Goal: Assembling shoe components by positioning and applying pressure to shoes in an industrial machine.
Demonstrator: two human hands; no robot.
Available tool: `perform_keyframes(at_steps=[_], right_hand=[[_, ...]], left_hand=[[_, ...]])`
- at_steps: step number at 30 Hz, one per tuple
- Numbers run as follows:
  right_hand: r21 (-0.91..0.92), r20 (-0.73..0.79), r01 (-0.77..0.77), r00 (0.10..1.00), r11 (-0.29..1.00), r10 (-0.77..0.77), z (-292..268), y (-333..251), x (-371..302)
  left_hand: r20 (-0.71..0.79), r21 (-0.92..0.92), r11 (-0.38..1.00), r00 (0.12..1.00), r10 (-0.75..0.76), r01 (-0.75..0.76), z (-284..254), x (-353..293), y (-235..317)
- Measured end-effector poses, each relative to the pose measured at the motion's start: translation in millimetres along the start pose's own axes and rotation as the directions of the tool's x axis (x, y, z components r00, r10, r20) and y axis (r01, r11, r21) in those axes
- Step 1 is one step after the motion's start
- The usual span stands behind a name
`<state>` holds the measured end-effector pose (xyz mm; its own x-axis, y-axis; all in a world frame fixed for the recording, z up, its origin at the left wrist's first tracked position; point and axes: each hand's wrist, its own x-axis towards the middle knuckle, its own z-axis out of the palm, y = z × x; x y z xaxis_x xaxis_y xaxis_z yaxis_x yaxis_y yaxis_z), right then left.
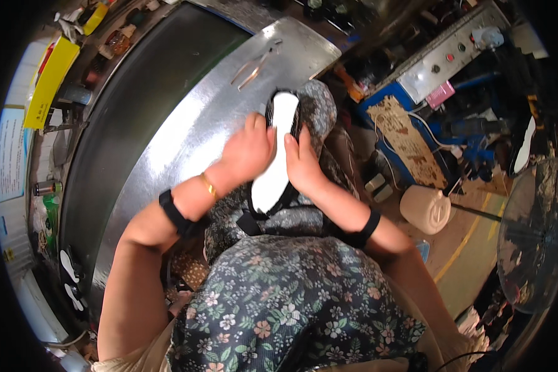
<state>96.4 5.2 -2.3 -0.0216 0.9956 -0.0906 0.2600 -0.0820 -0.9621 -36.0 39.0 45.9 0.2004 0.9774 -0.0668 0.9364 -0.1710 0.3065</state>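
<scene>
A black shoe (274, 177) is held over my lap, its white sole-shaped face turned up and a dark rim showing around it. My left hand (249, 150) grips its left side, the fingers curled against the edge. On the opposite side my right hand (304, 164) is closed around the shoe, thumb along the white face. Beyond the hands, a pair of pincers (254, 69) lies on the shiny metal worktop (167, 133).
Along the worktop's left runs a dark belt (124, 105), with white-soled shoes (71, 266) at its near end. To the right are a blue machine with a control panel (431, 71), a beige plastic jug (425, 209) and a fan (533, 235).
</scene>
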Motion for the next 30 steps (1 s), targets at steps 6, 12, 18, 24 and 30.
perform_keyframes(at_steps=[6, 12, 18, 24, 30], right_hand=[[0.146, 0.075, 0.080, 0.993, 0.986, -0.091, -14, 10, 5], [-0.059, 0.129, -0.553, 0.821, 0.831, 0.556, -56, -10, 89], [-0.760, 0.081, 0.153, 0.987, 0.632, -0.142, -32, -10, 128], [0.208, 0.151, 0.050, 0.985, 0.977, -0.082, -28, 9, 124], [0.404, 0.167, -0.173, 0.979, 0.899, 0.113, -16, 23, 133]], left_hand=[[0.142, -0.890, 0.361, 0.921, -0.362, 0.279, 63, -26, -24], [0.487, -0.871, -0.084, 0.833, -0.262, 0.483, 40, 85, -31], [0.250, -0.157, 0.985, 0.968, -0.024, 0.065, 29, 109, -14], [-0.174, -0.559, 0.811, 0.981, 0.085, -0.170, 24, 39, -6], [0.530, -0.836, -0.173, 0.848, -0.010, 0.520, 29, -60, -26]])
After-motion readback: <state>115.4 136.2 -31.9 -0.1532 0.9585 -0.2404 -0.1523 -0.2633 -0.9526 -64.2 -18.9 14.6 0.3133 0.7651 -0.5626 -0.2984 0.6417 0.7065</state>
